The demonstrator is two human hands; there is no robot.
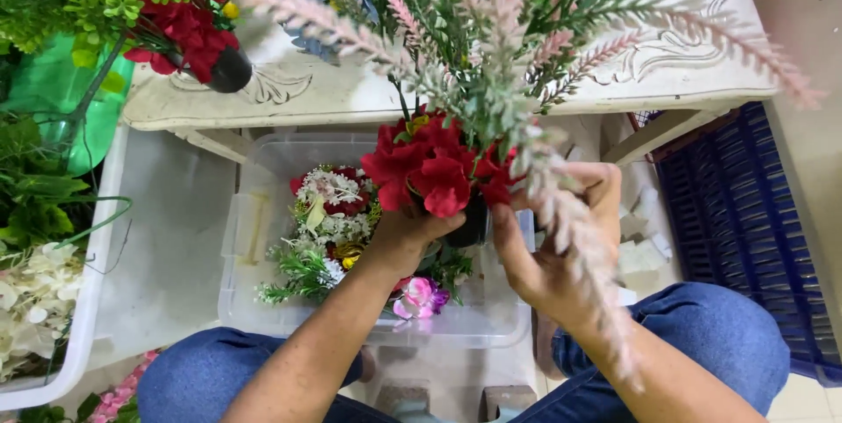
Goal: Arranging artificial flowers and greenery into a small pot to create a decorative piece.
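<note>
My left hand (405, 237) grips a small dark pot (471, 221) from the left side. The pot holds red artificial flowers (430, 168) and tall green and pink sprigs (491, 28) that rise toward the camera. My right hand (561, 247) is at the pot's right side, fingers around a pale pink sprig (579, 247) that hangs down over my wrist. Both hands are above a clear plastic bin (263, 300) between my knees.
The bin holds loose white, red, green and purple artificial flowers (333, 212). A white carved table (667, 63) stands ahead with another dark pot of red flowers (197, 41). Blue crate (745, 221) at right; white tub (167, 239) and greenery (35, 204) at left.
</note>
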